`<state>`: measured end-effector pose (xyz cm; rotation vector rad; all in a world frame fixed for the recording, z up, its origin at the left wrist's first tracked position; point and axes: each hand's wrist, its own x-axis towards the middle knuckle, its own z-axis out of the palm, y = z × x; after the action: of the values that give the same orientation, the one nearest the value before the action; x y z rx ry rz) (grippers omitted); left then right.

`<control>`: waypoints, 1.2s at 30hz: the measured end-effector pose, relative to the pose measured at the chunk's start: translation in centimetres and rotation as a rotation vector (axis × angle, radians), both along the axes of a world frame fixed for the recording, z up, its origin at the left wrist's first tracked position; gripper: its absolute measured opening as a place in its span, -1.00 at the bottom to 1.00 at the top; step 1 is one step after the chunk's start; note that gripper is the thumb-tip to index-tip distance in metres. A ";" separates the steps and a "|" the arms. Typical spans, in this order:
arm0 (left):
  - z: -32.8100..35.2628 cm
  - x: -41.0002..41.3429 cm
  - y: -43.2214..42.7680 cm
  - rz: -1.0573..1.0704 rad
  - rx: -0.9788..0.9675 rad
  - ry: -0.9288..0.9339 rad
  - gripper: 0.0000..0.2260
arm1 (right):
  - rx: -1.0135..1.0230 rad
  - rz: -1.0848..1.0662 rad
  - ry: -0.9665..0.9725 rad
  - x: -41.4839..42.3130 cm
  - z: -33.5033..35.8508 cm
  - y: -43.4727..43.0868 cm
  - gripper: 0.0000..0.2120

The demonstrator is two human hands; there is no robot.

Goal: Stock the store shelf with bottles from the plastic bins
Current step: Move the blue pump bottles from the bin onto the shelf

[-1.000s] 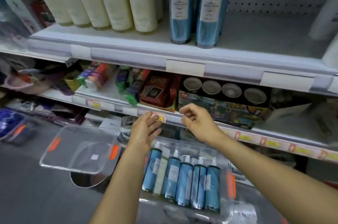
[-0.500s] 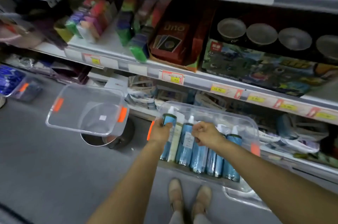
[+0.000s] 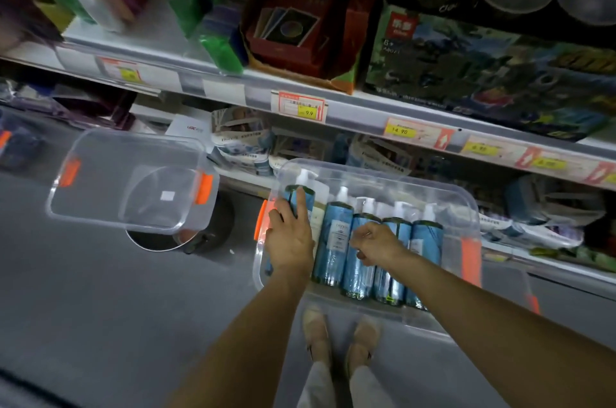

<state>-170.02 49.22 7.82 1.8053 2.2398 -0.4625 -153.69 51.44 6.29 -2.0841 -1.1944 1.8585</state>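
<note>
I am standing on the gray floor (image 3: 83, 291) and looking down at a clear bin (image 3: 376, 176) in front of my shoes (image 3: 316, 334). The bin is sitting low, just under the shelf (image 3: 353, 101) with the yellow price tags (image 3: 298, 106). Bottles (image 3: 425, 241) are lying side by side in the bin, with their white tops pointing at the shelf. Most are blue and one near the left side is cream (image 3: 320, 211). My left grip (image 3: 290, 241) is lying on the first bottle (image 3: 309, 199) at the left end. It is curling around that bottle, and one finger is lying straight along it. My right grip (image 3: 376, 244) is reaching in near the middle of the row. Its fingers are curling down over the third bottle (image 3: 358, 271), but I cannot tell if it is really holding it. A second clear bin (image 3: 133, 137) with orange clips is sitting to the left, well apart from the first, and nothing is lying in it. It is resting on something round and dark (image 3: 200, 237). Up on the shelf, a red card game box (image 3: 300, 24) is standing beside a big green toy box (image 3: 483, 74).
</note>
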 end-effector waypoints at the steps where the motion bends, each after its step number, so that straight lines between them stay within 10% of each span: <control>1: -0.1 0.0 0.0 -0.022 0.017 0.020 -0.04 | 0.001 0.004 -0.006 -0.1 -0.3 0.2 -0.89; 18: -2.6 -2.0 1.0 0.297 0.106 -0.650 -0.05 | -0.110 -0.166 0.065 -3.2 -3.3 6.0 -0.34; 26: -3.0 -2.6 1.1 0.283 0.158 -0.665 -0.20 | -0.253 -0.154 0.065 -3.3 -4.2 8.0 -0.82; 36: -2.7 -2.9 1.1 0.362 0.114 -0.793 -0.23 | -0.183 -0.219 0.075 -1.7 -3.3 9.0 -0.89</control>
<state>-172.91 50.31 5.09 1.2461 1.9420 0.3955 -155.35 60.44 2.99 -2.1135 -0.7700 1.9859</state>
